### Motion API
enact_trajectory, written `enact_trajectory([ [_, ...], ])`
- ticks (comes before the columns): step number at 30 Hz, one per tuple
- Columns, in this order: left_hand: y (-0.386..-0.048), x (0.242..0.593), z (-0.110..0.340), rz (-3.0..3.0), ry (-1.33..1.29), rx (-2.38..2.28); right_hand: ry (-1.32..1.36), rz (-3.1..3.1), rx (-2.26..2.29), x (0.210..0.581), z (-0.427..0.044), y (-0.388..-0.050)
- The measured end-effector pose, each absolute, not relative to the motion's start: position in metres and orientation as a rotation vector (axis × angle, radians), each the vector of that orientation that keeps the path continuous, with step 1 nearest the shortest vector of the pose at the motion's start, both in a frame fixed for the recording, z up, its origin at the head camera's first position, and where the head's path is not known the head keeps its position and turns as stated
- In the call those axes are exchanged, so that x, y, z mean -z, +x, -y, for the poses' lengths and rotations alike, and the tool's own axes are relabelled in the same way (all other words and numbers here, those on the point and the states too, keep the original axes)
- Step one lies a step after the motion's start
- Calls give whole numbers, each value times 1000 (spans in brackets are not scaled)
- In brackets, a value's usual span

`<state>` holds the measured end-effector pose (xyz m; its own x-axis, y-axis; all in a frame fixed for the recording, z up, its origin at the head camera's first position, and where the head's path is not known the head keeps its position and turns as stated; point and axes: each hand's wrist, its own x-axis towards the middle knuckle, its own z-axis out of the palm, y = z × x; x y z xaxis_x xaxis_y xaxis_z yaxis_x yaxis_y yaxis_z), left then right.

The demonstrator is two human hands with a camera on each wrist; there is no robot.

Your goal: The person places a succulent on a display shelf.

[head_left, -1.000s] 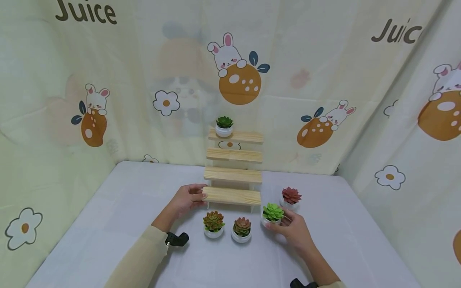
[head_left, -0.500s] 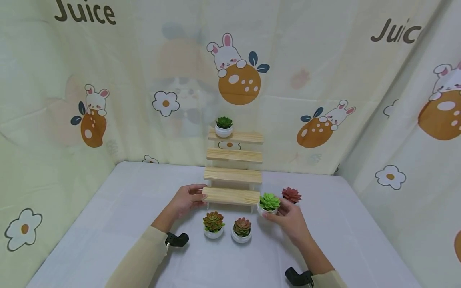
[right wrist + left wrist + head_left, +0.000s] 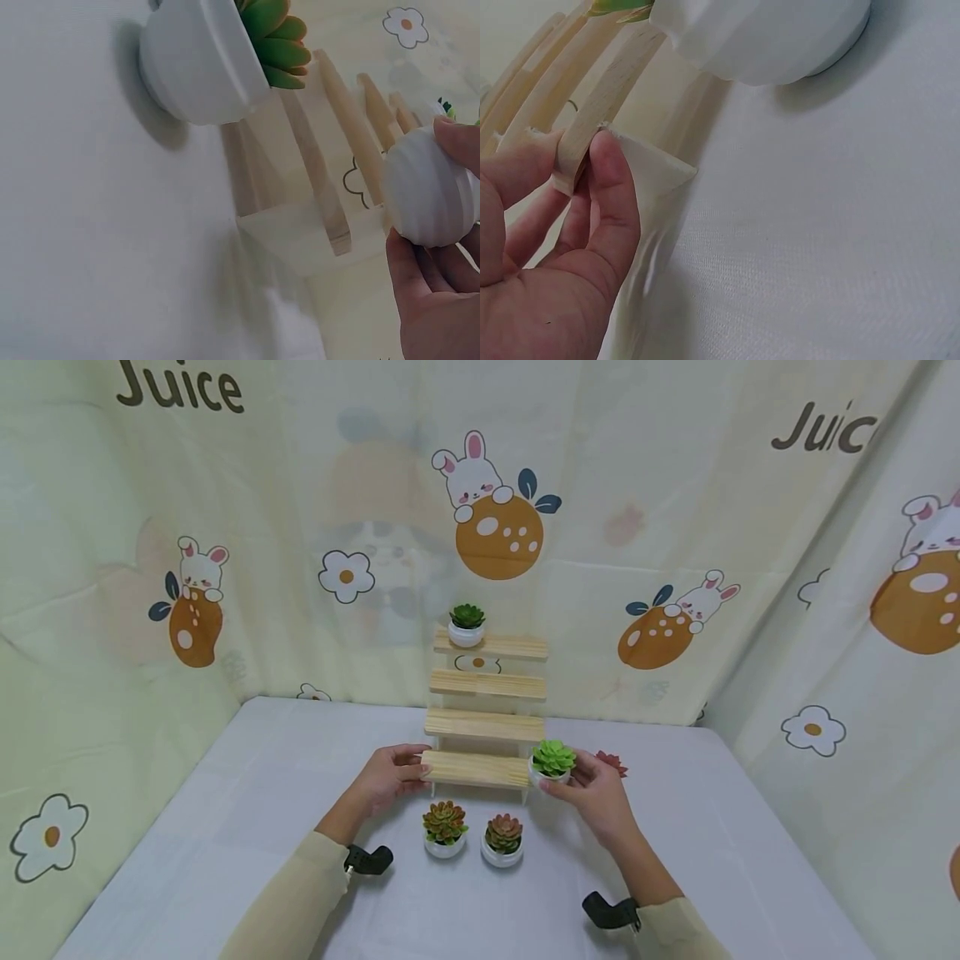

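By the thumb and fingers of the right hand [image 3: 592, 792], a white pot [image 3: 549, 775] with a bright-green succulent [image 3: 553, 757] is clamped at its sides. It is held off the table [image 3: 720, 852], by the right end of the lowest shelf [image 3: 476, 768]; contact there cannot be made out. By the left hand [image 3: 387, 777], that shelf's left end is pinched. Handling, as judged: pot likely light, rigid, smooth, possibly breakable; best taken by its fluted wall, leaves left unpressed. The wooden stand [image 3: 483, 724], set near the table's rear edge, is judged stiff but easily shifted. In front of it, an orange-green succulent [image 3: 444, 820] and a pinkish succulent [image 3: 503, 832] are placed. Toward the right rear corner, a red succulent [image 3: 613, 762] is partly hidden by the right hand. On the top shelf's left end, a dark-green succulent [image 3: 467, 617] is stood.
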<state>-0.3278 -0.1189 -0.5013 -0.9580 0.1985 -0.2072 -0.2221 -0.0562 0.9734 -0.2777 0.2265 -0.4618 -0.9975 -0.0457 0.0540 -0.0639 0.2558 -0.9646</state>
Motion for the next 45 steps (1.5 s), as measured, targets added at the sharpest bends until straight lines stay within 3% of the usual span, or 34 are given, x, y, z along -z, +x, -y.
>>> enact_trajectory([
  [45, -330, 504, 119, -1951, -19, -2080, 207, 2384, -1820, 397, -198, -359],
])
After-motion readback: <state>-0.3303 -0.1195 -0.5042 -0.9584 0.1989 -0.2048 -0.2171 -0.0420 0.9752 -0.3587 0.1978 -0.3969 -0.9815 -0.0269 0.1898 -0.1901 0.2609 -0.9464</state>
